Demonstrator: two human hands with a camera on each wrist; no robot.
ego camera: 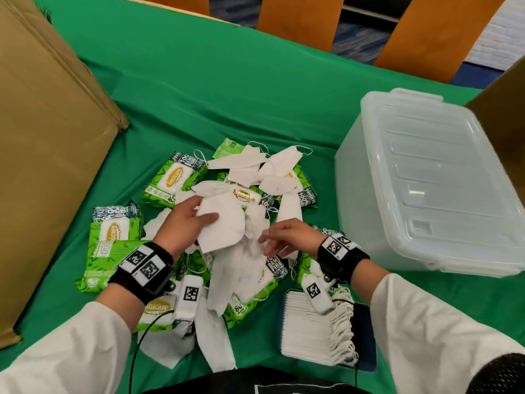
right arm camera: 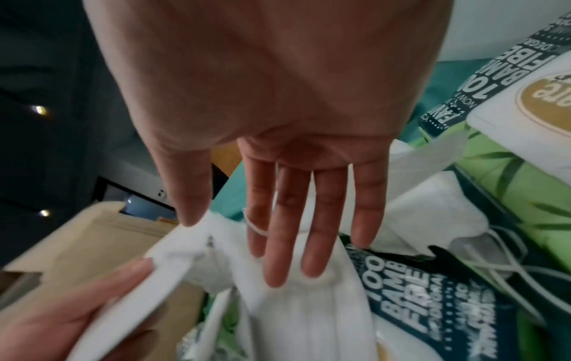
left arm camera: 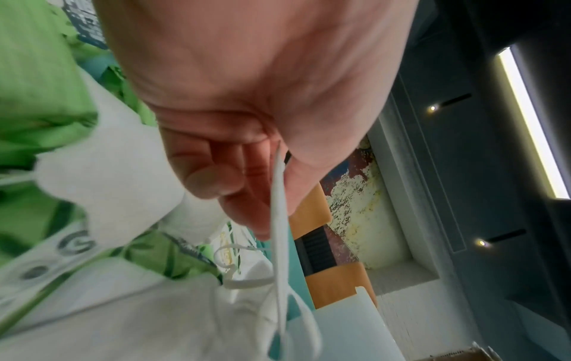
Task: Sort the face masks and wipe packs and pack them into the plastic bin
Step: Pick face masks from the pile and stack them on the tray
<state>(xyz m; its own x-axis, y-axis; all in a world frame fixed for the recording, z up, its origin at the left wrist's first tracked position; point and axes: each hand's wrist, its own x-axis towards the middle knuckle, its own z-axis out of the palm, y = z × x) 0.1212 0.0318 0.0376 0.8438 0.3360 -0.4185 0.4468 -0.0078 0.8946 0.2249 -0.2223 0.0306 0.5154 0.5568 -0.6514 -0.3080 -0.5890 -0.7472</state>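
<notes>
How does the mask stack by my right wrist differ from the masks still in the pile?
The mask stack is squared up with ear loops all along one side; the pile masks lie scattered at odd angles. The stack sits on bare green cloth; the pile masks overlap wipe packs. Both are white folded masks, outside the lidded plastic bin.

This looks like a meeting or conference room in an office-type building rather than a home. A tabletop (ego camera: 227, 81) draped in plain green cloth has a row of matching orange chairs (ego camera: 301, 18) pushed up along its far side, standing on patterned blue carpet (ego camera: 358, 38). The wrist views show a dark ceiling with small recessed spotlights (left arm camera: 432, 107) and a long strip light (left arm camera: 531, 122), and large cardboard boxes (ego camera: 42, 166) stand on the tabletop.
</notes>
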